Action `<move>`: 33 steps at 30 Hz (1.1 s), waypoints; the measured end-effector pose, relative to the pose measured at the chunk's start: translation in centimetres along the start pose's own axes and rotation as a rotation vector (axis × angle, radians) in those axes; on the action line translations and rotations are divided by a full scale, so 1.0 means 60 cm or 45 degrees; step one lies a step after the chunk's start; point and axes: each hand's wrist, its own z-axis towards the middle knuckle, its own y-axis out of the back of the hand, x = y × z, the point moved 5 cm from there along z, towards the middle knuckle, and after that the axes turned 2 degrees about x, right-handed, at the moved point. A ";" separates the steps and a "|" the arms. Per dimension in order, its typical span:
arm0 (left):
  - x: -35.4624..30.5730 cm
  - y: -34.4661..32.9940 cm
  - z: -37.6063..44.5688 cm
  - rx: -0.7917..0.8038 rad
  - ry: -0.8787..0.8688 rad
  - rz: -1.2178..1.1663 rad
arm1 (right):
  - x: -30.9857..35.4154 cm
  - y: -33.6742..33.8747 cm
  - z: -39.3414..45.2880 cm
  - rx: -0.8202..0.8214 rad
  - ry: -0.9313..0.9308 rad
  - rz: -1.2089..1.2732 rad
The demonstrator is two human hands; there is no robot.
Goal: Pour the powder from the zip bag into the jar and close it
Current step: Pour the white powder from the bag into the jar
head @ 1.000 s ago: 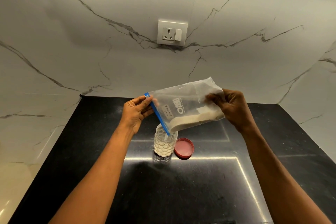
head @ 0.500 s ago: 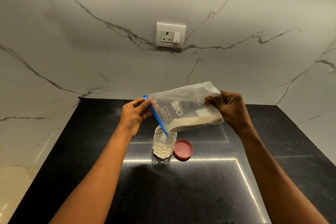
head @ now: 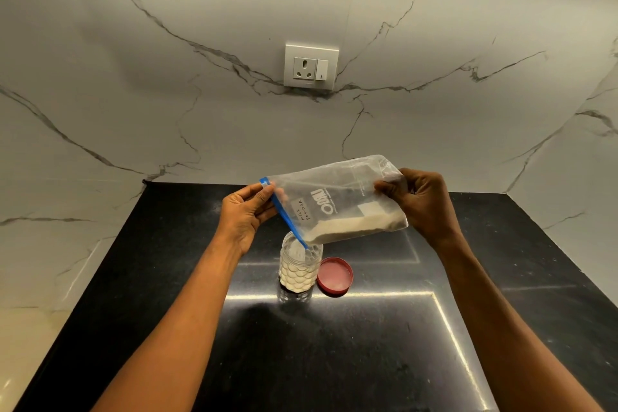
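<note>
A glossy black countertop (head: pixel 334 361) set against white, grey-veined marble walls (head: pixel 167 77) fills the scene, with a white socket and switch plate (head: pixel 311 65) fixed to the back wall above the work area. Over the middle of the counter a person holds a clear zip bag (head: pixel 337 204) tipped on its side, its blue zip strip (head: pixel 283 213) angled down to the left and its lower corner sitting at the mouth of an open jar (head: pixel 300 269). The left hand (head: pixel 245 216) is closed in a pinch on the zip end of the bag, thumb and fingers gripping the upper part of the blue strip. The right hand (head: pixel 423 202) is curled tight around the bunched bottom end of the bag, raised higher than the mouth. Pale powder (head: pixel 357 226) lies along the bag's lower edge, sloping toward the opening; a small handwritten label on the bag reads "milk powder." The clear, patterned jar stands upright on the counter directly below, already filled with powder well up its body. Its red lid (head: pixel 335 276) lies upside down on the counter just to the jar's right, close to touching it. Bright strips of reflected light cross the polished surface in front of the jar, and both bare forearms reach in from the lower edge.
</note>
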 end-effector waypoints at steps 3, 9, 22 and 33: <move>-0.001 0.001 -0.002 0.000 -0.008 0.000 | 0.003 0.001 -0.001 0.000 0.004 0.003; 0.001 0.001 -0.006 -0.012 0.001 -0.024 | 0.007 0.000 0.002 -0.007 0.016 0.003; 0.000 0.006 -0.007 -0.007 0.000 -0.032 | 0.013 -0.002 0.006 -0.038 0.036 0.008; -0.006 0.005 -0.008 -0.002 -0.012 -0.048 | 0.026 -0.003 0.012 -0.054 0.047 -0.024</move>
